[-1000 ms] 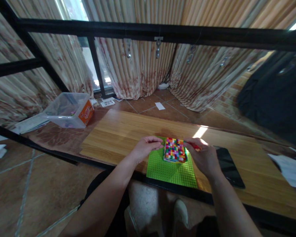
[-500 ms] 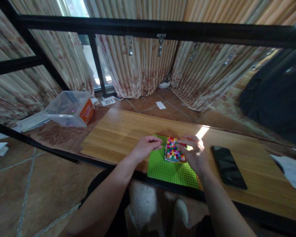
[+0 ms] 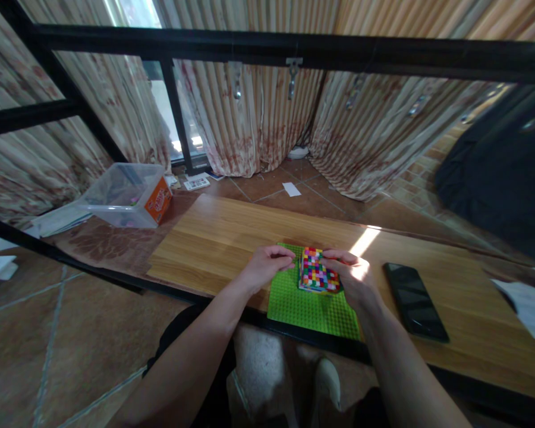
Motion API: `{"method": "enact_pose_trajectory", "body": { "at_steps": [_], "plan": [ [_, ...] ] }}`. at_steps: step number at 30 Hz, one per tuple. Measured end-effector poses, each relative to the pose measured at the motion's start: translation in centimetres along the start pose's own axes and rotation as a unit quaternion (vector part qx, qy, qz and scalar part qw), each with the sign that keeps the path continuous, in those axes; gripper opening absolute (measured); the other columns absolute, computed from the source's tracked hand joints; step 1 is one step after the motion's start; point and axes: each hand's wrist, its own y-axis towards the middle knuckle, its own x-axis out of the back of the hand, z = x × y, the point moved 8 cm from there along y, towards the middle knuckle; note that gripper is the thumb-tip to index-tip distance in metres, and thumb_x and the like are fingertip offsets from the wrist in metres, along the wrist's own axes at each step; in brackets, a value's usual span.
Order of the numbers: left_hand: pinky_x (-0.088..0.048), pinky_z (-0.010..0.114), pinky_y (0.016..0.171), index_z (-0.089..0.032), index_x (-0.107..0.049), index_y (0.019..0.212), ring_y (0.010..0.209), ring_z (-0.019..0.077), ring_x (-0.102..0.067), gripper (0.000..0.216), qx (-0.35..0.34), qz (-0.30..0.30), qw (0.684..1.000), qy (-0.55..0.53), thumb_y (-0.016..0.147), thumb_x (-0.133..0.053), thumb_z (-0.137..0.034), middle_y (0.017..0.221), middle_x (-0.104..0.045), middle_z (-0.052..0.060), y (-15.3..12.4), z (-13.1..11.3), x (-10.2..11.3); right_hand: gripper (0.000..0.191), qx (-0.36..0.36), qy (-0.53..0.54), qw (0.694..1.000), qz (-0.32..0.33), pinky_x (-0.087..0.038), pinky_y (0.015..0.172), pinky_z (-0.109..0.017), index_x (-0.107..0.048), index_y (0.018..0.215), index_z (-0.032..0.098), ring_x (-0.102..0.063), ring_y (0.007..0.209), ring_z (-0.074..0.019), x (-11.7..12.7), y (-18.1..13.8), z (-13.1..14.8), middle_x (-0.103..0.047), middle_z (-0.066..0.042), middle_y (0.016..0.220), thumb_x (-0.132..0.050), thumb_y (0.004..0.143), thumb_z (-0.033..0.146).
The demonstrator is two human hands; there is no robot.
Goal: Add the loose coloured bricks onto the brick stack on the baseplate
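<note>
Where hands (image 3: 267,268) (image 3: 354,278) meet, brick block (image 3: 317,272) between, touching both.

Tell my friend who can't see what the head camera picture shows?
Two bare hands, left hand and right hand, touch a multicoloured block of small plastic bricks on a green studded baseplate. It lies on a wooden table, near a black phone.

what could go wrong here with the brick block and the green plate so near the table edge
The green baseplate lies at the near edge of the wooden table, so a hard push from the left hand or right hand might slide it off. The multicoloured brick block is pinched only at its sides, so small bricks may pop loose. The black phone beside the right forearm could get knocked.
</note>
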Motion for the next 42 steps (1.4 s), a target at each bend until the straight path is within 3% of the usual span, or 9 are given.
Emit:
{"method": "enact_pose_trajectory", "body": {
  "at_steps": [6,10,15,17,20,23,28,37,42],
  "plan": [
    [-0.046,0.025,0.075,-0.013,-0.07,0.08,0.069,0.0093,-0.062,0.008,-0.012,0.008,1.0,-0.003,0.072,-0.067,-0.011,0.07,-0.068,0.001,-0.3,-0.2,-0.5,0.026,-0.032,0.03,0.999,0.009,-0.054,0.059,-0.036,-0.072,0.071,0.021,-0.063,0.064,-0.0191,-0.3,0.1,-0.6,-0.071,-0.003,0.075,-0.082,0.049,0.03],
    [-0.046,0.026,0.076,-0.014,-0.07,0.08,0.07,0.0101,-0.063,0.009,-0.024,0.005,1.0,-0.002,0.071,-0.068,-0.012,0.073,-0.068,0.001,-0.5,-0.5,-0.7,0.024,-0.003,0.026,0.999,0.019,-0.055,0.056,-0.037,-0.071,0.071,0.022,-0.063,0.06,-0.02,-0.6,0.1,-0.4,-0.07,-0.004,0.07,-0.081,0.052,0.033],
    [-0.048,0.029,0.081,-0.014,-0.07,0.085,0.073,0.0096,-0.062,0.016,-0.04,-0.001,0.999,-0.021,0.07,-0.07,-0.01,0.083,-0.068,0.001,-0.5,-0.7,-0.8,0.027,0.006,0.015,0.999,0.029,-0.055,0.06,-0.037,-0.072,0.077,0.021,-0.065,0.065,-0.0197,-0.5,0.0,-0.5,-0.072,-0.005,0.078,-0.079,0.056,0.035],
    [-0.048,0.03,0.084,-0.014,-0.07,0.088,0.077,0.0099,-0.062,0.02,-0.052,0.0,0.998,-0.024,0.068,-0.072,-0.009,0.086,-0.069,0.002,-0.4,-0.8,-0.8,0.026,0.04,-0.007,0.999,0.03,-0.056,0.067,-0.04,-0.072,0.08,0.021,-0.066,0.074,-0.0213,-0.3,-0.2,0.4,-0.072,-0.006,0.085,-0.078,0.06,0.036],
    [-0.048,0.031,0.087,-0.014,-0.07,0.09,0.08,0.0105,-0.062,0.025,-0.06,0.014,0.997,-0.036,0.066,-0.075,-0.009,0.088,-0.068,0.003,-0.3,-0.9,-1.0,0.02,0.149,-0.063,0.987,0.003,-0.053,0.084,-0.044,-0.072,0.08,0.022,-0.064,0.095,-0.024,0.0,-0.9,3.1,-0.07,-0.007,0.098,-0.075,0.066,0.036],
    [-0.049,0.031,0.083,-0.014,-0.068,0.093,0.074,0.0099,-0.064,0.025,-0.049,0.034,0.996,-0.064,0.069,-0.074,-0.012,0.087,-0.068,0.002,-0.3,-0.8,-1.5,0.014,0.255,-0.138,0.957,0.003,-0.048,0.093,-0.046,-0.073,0.083,0.025,-0.061,0.103,-0.0232,-0.9,-2.3,5.7,-0.068,-0.006,0.103,-0.07,0.074,0.036],
    [-0.049,0.027,0.075,-0.014,-0.066,0.098,0.069,0.0094,-0.064,0.025,-0.035,0.063,0.994,-0.085,0.075,-0.072,-0.02,0.084,-0.069,0.002,-0.6,-0.7,-2.1,0.012,0.352,-0.26,0.898,0.044,-0.047,0.094,-0.047,-0.073,0.09,0.031,-0.057,0.106,-0.0228,-3.3,-4.6,7.5,-0.065,-0.005,0.109,-0.067,0.08,0.033],
    [-0.049,0.028,0.076,-0.014,-0.068,0.098,0.07,0.0094,-0.063,0.029,-0.035,0.083,0.989,-0.115,0.073,-0.075,-0.029,0.085,-0.07,0.003,-0.9,-0.3,-2.9,0.009,0.396,-0.288,0.87,0.067,-0.048,0.09,-0.047,-0.073,0.086,0.033,-0.06,0.098,-0.0223,-4.7,-5.6,7.7,-0.068,-0.002,0.103,-0.066,0.081,0.034],
    [-0.049,0.026,0.072,-0.014,-0.067,0.096,0.066,0.0097,-0.064,0.026,-0.026,0.062,0.994,-0.092,0.076,-0.071,-0.03,0.083,-0.071,0.004,-0.7,-0.5,-2.5,0.013,0.402,-0.299,0.864,0.054,-0.048,0.088,-0.043,-0.071,0.089,0.029,-0.06,0.097,-0.0206,-3.7,-5.2,8.1,-0.069,-0.003,0.1,-0.059,0.086,0.033]
  ]
}}
